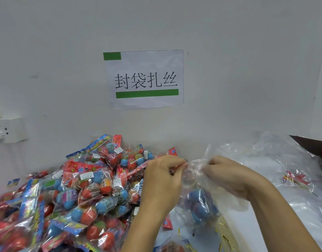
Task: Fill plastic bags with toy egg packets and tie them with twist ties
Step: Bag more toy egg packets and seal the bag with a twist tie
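Looking down from the head view, both hands meet at the gathered neck of a clear plastic bag [198, 180] held just above the tabletop [291, 220]. The left hand [163, 180] has its fingers curled and pinches the twisted plastic at the neck; a thin red strip shows at its fingertips, though whether that is a twist tie is too small to tell. The right hand [227, 175] grips the bunched top of the bag from the other side, fingers curled into the crinkled film. Inside the bag, below the two hands, sit toy egg packets [202, 202], with blue eggs visible through the plastic.

Left of the hands, a large heap of loose packets [80, 190] covers the tabletop up to the wall, each holding red and blue eggs under a coloured header card. Near the bottom edge, between the forearms, yellow twist ties [223, 235] lie scattered on the surface. To the right lies a pile of empty clear bags [265, 157], and further right a small red bundle [294, 178] rests on the plastic. On the wall behind hangs a paper sign [144, 79] with black characters and green bars. A white power socket [7, 131] is fixed to the wall at the far left.
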Available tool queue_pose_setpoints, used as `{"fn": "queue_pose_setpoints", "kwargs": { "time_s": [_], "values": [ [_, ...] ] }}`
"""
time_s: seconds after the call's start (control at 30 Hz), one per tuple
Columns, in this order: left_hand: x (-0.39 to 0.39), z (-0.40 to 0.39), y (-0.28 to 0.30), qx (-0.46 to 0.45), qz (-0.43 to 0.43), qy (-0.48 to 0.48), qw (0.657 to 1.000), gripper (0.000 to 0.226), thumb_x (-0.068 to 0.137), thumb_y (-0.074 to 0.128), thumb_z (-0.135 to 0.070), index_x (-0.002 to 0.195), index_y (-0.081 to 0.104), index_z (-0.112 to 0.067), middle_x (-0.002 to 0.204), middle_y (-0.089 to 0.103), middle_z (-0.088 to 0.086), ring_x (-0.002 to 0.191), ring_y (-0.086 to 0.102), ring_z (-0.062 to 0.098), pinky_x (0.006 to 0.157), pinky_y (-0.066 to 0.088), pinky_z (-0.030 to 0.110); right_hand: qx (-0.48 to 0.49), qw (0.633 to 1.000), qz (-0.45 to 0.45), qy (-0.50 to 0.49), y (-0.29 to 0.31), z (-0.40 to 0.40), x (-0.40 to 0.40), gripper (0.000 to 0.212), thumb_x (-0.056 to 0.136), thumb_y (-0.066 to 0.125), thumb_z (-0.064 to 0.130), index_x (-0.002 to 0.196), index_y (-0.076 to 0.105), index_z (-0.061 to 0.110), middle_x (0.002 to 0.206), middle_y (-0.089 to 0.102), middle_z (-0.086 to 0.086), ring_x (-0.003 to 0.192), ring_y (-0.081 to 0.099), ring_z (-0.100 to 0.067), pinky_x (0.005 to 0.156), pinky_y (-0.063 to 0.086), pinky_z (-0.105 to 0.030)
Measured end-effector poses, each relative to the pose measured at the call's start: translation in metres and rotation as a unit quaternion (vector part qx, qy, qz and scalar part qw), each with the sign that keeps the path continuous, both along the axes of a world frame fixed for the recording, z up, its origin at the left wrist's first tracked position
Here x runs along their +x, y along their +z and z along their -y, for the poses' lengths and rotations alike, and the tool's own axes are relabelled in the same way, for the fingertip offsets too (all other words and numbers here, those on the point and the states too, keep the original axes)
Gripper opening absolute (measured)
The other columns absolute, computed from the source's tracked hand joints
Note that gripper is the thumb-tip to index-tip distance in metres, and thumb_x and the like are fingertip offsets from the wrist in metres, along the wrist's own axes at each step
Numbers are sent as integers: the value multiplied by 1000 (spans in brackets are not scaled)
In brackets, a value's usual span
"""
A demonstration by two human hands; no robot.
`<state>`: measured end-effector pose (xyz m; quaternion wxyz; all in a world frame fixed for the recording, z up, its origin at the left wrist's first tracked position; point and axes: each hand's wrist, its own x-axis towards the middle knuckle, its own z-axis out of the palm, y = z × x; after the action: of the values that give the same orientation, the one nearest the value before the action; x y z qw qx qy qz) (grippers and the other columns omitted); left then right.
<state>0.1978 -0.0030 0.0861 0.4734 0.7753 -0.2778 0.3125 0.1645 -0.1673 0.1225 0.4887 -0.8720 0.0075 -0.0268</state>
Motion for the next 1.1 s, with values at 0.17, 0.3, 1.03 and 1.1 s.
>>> {"fn": "queue_pose_setpoints", "kwargs": {
  "time_s": [0.17, 0.3, 1.03, 1.1],
  "values": [
    [5, -9, -2, -63, -87, 10, 994, 15, 88, 76, -20, 85, 80, -34, 75, 72, -25, 67, 67, 1, 61, 52, 15, -123, 991, 45, 11, 14, 4, -7, 45, 98, 54, 27, 61, 42, 6, 60, 31, 0, 54, 28, -14, 52, 24, -27],
    [9, -14, -1, -81, -112, 23, 990, 16, 87, 76, -20, 83, 79, -35, 75, 73, -25, 65, 68, 1, 60, 52, 16, -107, 976, 159, -99, 22, 10, -10, 13, 86, 71, 32, 82, 76, 20, 73, 72, 12, 63, 65, -5, 55, 50, -22],
    [13, -28, 2, -116, -162, 11, 980, 19, 96, 64, -23, 79, 74, -20, 72, 74, -5, 72, 71, 16, 73, 61, 40, 7, 909, 296, -293, 2, 24, 11, 9, 92, 66, 20, 92, 75, 18, 72, 74, -2, 68, 72, -22, 74, 62, -44],
    [12, -28, 2, -94, -196, -15, 976, 22, 96, 64, -26, 76, 71, -20, 73, 74, -2, 75, 71, 22, 74, 60, 44, 29, 899, 313, -306, 2, 23, 11, 10, 93, 64, 17, 91, 74, 16, 72, 74, -1, 68, 73, -21, 74, 62, -45]
  ]
}}
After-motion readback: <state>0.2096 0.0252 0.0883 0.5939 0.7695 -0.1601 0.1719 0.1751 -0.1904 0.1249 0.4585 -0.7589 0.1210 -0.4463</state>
